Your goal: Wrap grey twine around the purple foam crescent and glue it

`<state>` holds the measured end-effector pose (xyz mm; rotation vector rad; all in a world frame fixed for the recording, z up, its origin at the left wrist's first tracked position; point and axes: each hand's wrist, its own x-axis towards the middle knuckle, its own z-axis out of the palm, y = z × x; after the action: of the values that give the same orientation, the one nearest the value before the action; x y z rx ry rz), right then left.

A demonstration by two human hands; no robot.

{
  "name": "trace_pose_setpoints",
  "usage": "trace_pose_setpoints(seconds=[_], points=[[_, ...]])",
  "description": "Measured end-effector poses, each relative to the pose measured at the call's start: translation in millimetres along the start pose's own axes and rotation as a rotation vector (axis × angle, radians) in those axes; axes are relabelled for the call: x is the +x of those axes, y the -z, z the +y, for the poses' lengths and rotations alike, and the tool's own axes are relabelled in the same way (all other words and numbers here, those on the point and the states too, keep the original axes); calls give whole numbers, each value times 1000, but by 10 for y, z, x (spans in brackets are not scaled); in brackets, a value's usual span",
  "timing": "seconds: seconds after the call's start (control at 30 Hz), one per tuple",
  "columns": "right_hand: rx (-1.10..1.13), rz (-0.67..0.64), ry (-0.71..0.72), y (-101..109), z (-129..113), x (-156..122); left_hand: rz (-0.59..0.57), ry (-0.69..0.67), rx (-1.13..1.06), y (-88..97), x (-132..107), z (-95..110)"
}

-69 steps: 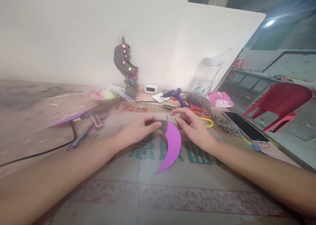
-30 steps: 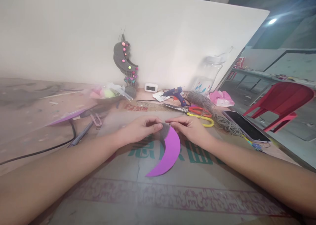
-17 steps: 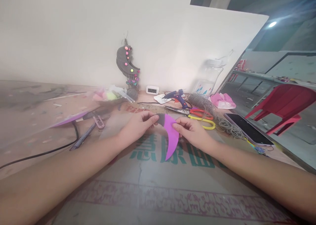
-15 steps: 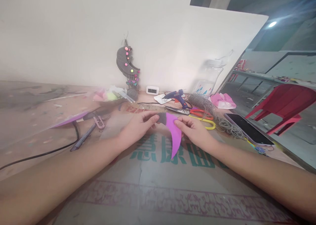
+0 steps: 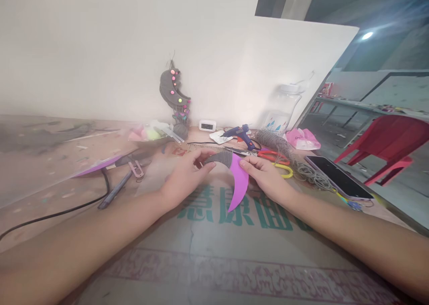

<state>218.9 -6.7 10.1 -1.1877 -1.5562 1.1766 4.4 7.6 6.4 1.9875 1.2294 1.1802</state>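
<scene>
Between my hands is a purple crescent cutout [image 5: 239, 182], its upper left part wrapped in grey yarn [image 5: 221, 159]. My left hand [image 5: 192, 169] is closed on the yarn-wrapped end, thumb in front. At the bare purple edge on the other side, my right hand [image 5: 263, 173] pinches with thumb and fingers. The pointed purple tip hangs down over the printed table cover. A finished-looking grey yarn moon [image 5: 169, 90] with coloured pompoms leans against the wall behind.
Beyond my hands lie a blue glue gun [image 5: 243, 135], orange-handled pliers [image 5: 273, 156], yellow-handled scissors [image 5: 284, 171] and grey yarn [image 5: 276, 140]. A phone [image 5: 338, 177] rests at right. On the left are a box cutter [image 5: 135, 167], a pen [image 5: 115, 191] and a black cable [image 5: 67, 210].
My left hand has shifted slightly left along the crescent, so more of the grey yarn wrapping shows. The purple tip has swung a little left. The camera view has tilted slightly upward.
</scene>
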Motion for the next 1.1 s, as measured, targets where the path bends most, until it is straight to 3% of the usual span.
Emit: trace_pose_setpoints(seconds=[0.13, 0.3, 0.73, 1.1], points=[[-21, 39, 25, 33, 37, 29, -59, 17, -29, -11, -2, 0], [-39, 101, 118, 87, 99, 87, -20, 22, -76, -14, 15, -18], [-101, 94, 69, 68, 69, 63, 77, 33, -86, 4, 8, -11], [-82, 68, 48, 27, 15, 19, 42, 40, -107, -3, 8, -54]])
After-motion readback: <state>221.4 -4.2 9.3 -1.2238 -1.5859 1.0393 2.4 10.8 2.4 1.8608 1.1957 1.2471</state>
